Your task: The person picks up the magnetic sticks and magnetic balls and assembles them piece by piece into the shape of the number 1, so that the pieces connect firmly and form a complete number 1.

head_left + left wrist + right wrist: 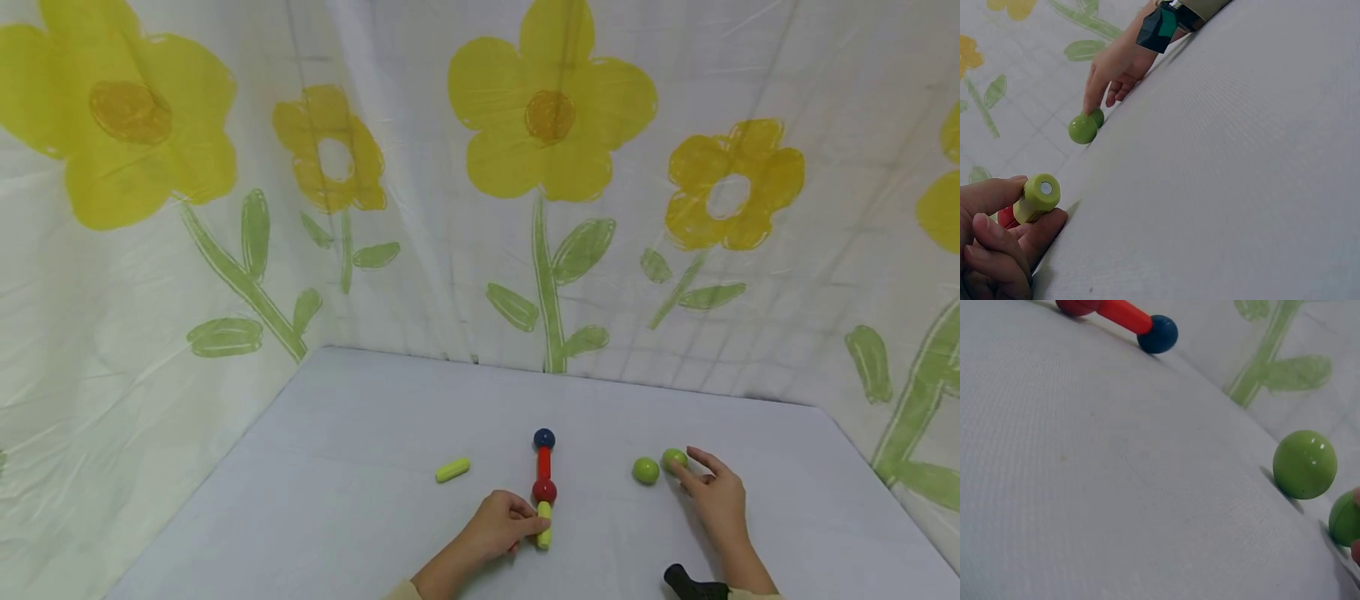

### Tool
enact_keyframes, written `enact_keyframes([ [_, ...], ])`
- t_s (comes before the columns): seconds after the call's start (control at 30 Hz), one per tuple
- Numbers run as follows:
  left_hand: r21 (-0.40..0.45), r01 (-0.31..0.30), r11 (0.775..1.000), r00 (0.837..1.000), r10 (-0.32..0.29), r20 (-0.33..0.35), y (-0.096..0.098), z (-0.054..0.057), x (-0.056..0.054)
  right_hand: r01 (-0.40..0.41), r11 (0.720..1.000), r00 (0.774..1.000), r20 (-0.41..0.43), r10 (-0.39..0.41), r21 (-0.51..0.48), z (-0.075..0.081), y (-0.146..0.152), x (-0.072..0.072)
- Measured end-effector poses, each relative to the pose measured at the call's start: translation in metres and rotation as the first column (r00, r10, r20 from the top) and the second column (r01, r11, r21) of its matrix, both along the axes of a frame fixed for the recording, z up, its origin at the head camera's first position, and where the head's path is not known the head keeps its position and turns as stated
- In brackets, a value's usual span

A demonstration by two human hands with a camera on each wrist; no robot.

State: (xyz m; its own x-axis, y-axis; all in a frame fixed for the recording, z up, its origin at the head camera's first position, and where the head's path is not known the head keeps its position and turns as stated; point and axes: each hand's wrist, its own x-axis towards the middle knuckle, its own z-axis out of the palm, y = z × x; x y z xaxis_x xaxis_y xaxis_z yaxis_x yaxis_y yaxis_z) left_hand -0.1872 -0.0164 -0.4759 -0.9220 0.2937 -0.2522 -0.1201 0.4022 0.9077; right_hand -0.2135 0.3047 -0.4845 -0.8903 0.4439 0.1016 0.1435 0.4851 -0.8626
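Observation:
My left hand (498, 525) pinches a yellow-green rod (544, 533) between thumb and fingers. The rod's far end meets a red ball (544, 491), which joins a red rod (544, 463) and then a dark blue ball (544, 438), all in one straight line on the table. The left wrist view shows a silvery disc in the near end of the yellow-green rod (1038, 197). Farther right, my right hand (720, 500) has thumb and finger around a green ball (674, 459), partly cut off in the right wrist view. Another green ball (646, 471) sits just left of it.
A loose yellow-green rod (453, 470) lies left of the joined pieces. Something red peeks out beneath the left hand, mostly hidden. The white table (360, 417) ends at a hanging sheet (420, 275) painted with flowers.

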Motion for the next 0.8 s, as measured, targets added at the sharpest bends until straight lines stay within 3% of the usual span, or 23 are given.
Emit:
enact_keyframes([
  [0.8,0.021,0.007,1.000,1.000,-0.007,-0.012,-0.0003,0.0010,0.0009,-0.020,0.995,0.999,-0.024,0.023,0.102,-0.0063,-0.0024,-0.0041],
])
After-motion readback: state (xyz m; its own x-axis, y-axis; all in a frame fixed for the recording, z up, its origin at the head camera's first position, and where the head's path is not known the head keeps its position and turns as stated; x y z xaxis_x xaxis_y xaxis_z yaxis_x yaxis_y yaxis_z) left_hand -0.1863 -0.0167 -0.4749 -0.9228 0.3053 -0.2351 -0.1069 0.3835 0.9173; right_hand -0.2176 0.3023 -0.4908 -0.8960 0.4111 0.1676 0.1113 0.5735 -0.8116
